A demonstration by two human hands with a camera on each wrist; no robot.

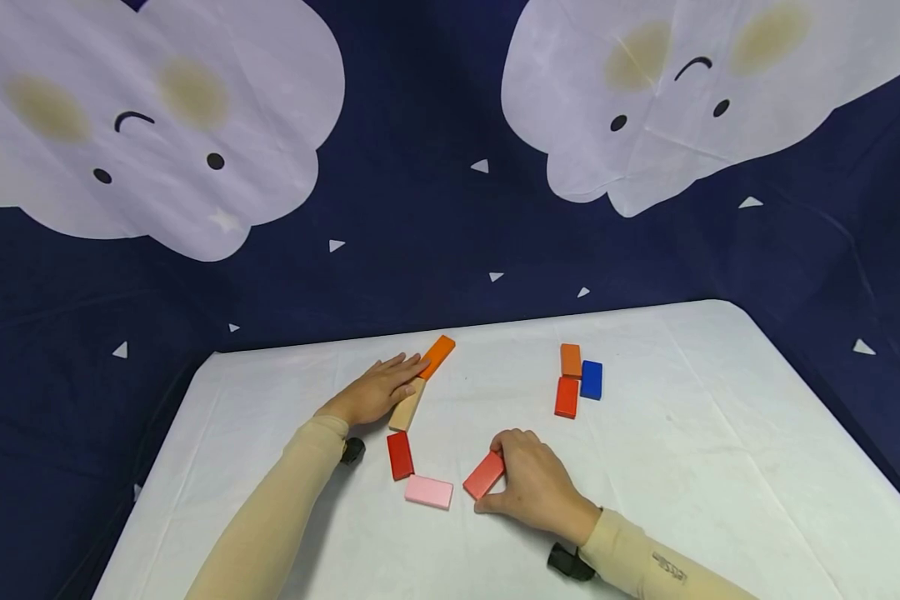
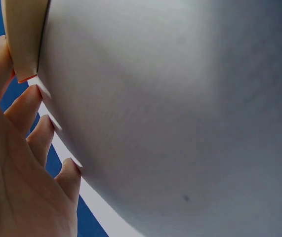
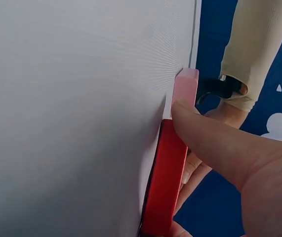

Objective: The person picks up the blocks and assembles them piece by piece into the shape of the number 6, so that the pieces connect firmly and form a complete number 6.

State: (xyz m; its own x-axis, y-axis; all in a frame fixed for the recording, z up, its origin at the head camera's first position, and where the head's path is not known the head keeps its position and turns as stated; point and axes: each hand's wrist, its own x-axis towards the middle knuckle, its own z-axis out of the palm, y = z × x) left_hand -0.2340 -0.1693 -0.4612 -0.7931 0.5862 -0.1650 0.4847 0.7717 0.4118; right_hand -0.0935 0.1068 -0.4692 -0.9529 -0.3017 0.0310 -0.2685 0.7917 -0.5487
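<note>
My right hand (image 1: 536, 483) pinches a coral-red block (image 1: 484, 476) between thumb and fingers, low over the white table; in the right wrist view the red block (image 3: 164, 180) lies along the thumb. Left of it are a pink block (image 1: 429, 492) and a darker red block (image 1: 400, 456). My left hand (image 1: 375, 390) has its fingers stretched out across a bare wood block (image 1: 407, 406) and the near end of an orange block (image 1: 438, 357). These two blocks lie end to end in a slanted line. The left wrist view shows the wood block (image 2: 24, 42) beside the fingers.
At the right, an orange block (image 1: 571, 361), a red block (image 1: 566, 397) and a blue block (image 1: 591, 379) lie grouped on the white table (image 1: 690, 467). Behind the table's far edge hangs a dark blue cloth (image 1: 420, 167) with printed clouds. Each wrist bears a black device.
</note>
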